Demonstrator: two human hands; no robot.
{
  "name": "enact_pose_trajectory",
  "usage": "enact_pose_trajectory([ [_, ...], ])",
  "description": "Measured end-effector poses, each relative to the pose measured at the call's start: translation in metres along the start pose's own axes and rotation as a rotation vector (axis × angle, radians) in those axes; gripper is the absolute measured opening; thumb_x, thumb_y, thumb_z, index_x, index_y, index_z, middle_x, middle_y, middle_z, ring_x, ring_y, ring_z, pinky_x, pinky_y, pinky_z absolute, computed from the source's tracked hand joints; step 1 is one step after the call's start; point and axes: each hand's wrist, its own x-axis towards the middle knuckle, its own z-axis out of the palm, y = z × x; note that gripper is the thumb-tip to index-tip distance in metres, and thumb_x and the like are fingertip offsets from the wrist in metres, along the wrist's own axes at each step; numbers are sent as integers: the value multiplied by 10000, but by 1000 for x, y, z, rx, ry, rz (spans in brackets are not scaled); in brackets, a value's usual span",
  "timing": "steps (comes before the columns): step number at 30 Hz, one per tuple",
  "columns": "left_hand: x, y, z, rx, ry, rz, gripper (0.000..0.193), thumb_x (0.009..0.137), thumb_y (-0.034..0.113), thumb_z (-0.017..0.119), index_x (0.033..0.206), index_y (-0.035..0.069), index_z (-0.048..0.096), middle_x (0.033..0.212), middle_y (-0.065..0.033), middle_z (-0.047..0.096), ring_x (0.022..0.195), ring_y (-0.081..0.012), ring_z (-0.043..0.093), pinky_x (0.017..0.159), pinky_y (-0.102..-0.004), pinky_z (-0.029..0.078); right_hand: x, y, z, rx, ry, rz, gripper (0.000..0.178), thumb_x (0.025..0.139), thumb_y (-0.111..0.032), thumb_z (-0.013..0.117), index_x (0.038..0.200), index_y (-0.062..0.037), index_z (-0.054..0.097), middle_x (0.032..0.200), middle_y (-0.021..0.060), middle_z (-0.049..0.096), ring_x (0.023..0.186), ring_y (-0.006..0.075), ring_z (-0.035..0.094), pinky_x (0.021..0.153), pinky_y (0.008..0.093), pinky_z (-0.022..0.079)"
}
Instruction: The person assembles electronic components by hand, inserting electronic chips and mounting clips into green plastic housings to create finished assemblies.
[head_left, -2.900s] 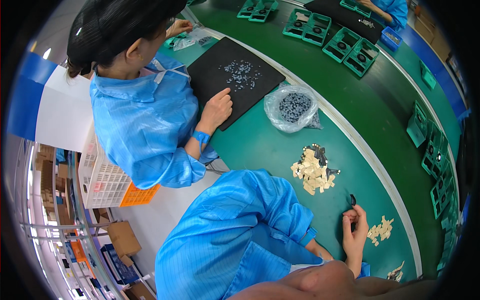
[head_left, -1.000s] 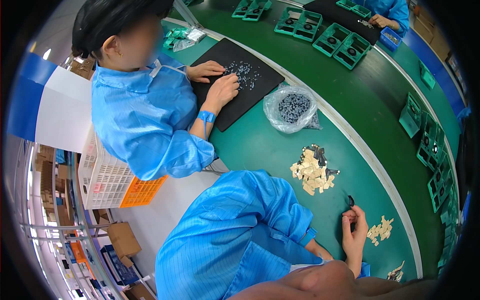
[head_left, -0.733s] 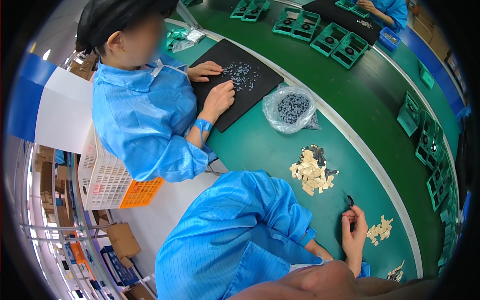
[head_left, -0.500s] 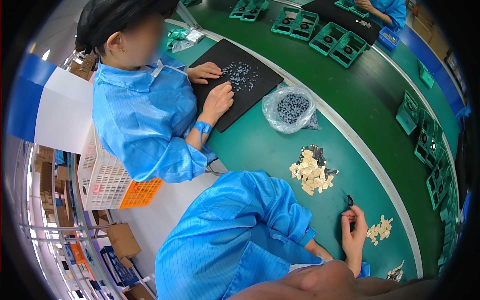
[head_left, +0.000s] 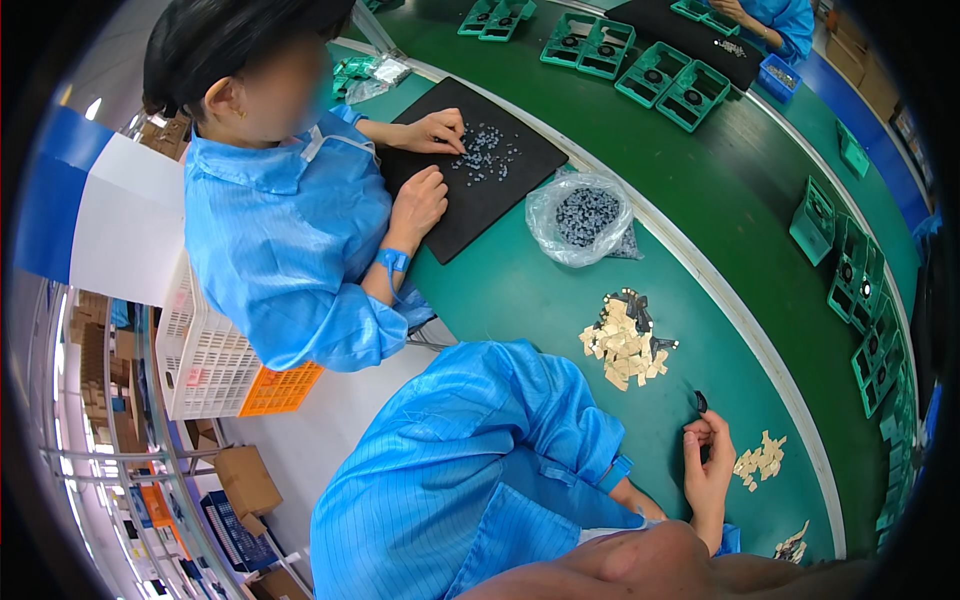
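Note:
My right hand (head_left: 708, 470) is raised over the green table, its fingers closed at the tips on a small black curved piece (head_left: 699, 402). What kind of piece it is, I cannot make out. My left hand (head_left: 638, 498) shows only near the wrist, below a blue wristband; its fingers are hidden. Just right of my right hand lies a small pile of cream-coloured flat pieces (head_left: 762, 458). Farther off sits a bigger heap of cream pieces mixed with black parts (head_left: 622, 340). A few more pieces (head_left: 792, 545) lie at the table's near end.
A clear bag of small dark parts (head_left: 585, 215) stands beyond the heap. At the left a co-worker in blue handles small bluish parts (head_left: 487, 155) on a black mat (head_left: 470, 215). Green trays (head_left: 690, 95) line the dark green belt (head_left: 720, 190). A pale raised edge (head_left: 745, 300) borders the table.
The co-worker's far hand has moved right toward the small parts, while their near hand has drawn back left. My own hands look unmoved.

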Motion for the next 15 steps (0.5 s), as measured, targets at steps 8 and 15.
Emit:
enact_pose_trajectory([
  [8, -1, 6, -1, -61, 20, -33, 218, 932, 295, 542, 1015, 100, 592, 1042, -55, 561, 1105, -216, 555, 1010, -402, 406, 0, -11, -2, 13, 0, 29, 309, 904, 12, 610, 1206, 38, 552, 919, 91, 655, 778, 146, 589, 735, 272, 486],
  [15, 4, 8, 5, -112, 33, -55, 220, 933, 294, 541, 1021, 100, 592, 1048, -55, 559, 1110, -215, 552, 1016, -401, 402, -1, -16, -3, -4, 0, 29, 312, 900, 11, 613, 1205, 41, 552, 908, 94, 655, 773, 146, 594, 735, 275, 493],
])
